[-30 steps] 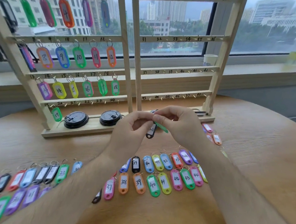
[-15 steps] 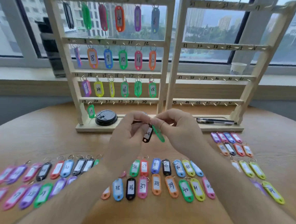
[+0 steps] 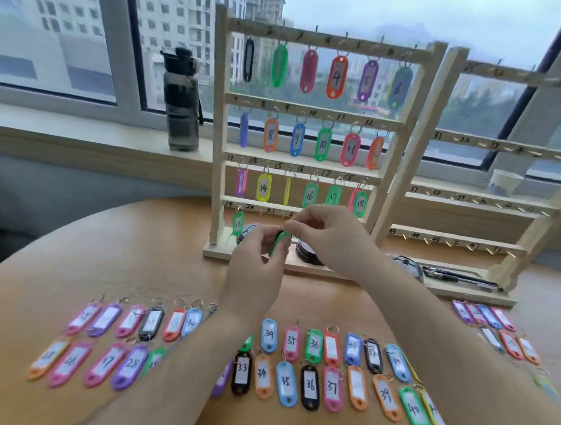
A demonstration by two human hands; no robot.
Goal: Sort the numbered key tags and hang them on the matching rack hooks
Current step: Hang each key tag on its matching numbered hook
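Observation:
My left hand [image 3: 256,269] and my right hand [image 3: 330,237] meet in front of the left wooden rack [image 3: 403,147], just below its bottom bar. Between them they pinch a green key tag [image 3: 279,241] with a black tag partly hidden behind it. The rack carries tags 1 to 18 on three rows, and a green tag 19 [image 3: 238,223] hangs alone on the bottom row. Several loose numbered tags [image 3: 309,386] lie in rows on the round wooden table [image 3: 159,258]. The right rack [image 3: 533,206] has bare hooks.
A dark water bottle [image 3: 181,100] stands on the windowsill at the left, a paper cup [image 3: 505,182] at the right. Black lids [image 3: 309,256] sit on the left rack's base. Pens [image 3: 457,277] lie on the right rack's base. More tags [image 3: 491,324] lie at the far right.
My view has swung left and closer to the left rack. Both hands have moved with the two tags up toward the rack's bottom row, beside tag 19.

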